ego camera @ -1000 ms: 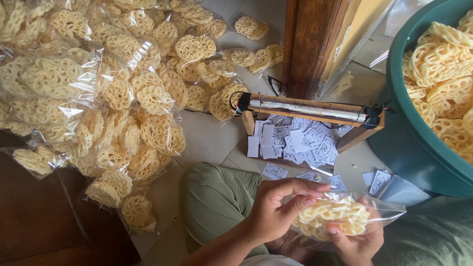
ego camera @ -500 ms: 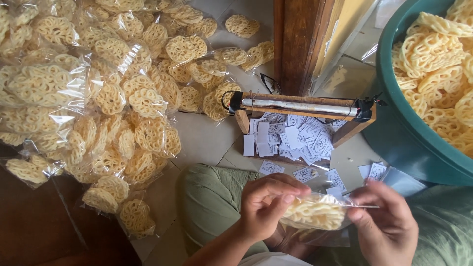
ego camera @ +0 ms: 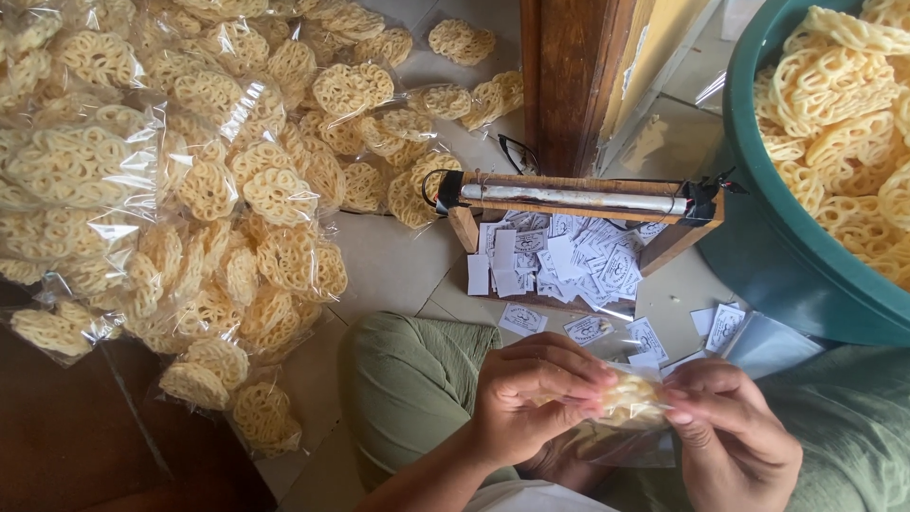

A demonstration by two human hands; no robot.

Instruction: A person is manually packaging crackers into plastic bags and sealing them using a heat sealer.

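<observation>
Seated on the floor, a person's left hand (ego camera: pixel 531 393) and right hand (ego camera: pixel 730 431) pinched a clear bag of ring crackers (ego camera: pixel 627 403) above the lap, apparently closing its mouth; pressing it on the wooden sealer (ego camera: pixel 578 204) beyond seemingly required a flat, straight fold.

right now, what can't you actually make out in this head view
- Small bag of crackers: mostly covered by the left hand and right hand; its opening cannot be seen.
- Green tub: cut off by the right and top edges.
- Paper labels: print too small to read.
- Heap of bagged crackers: runs past the left and top edges.
</observation>
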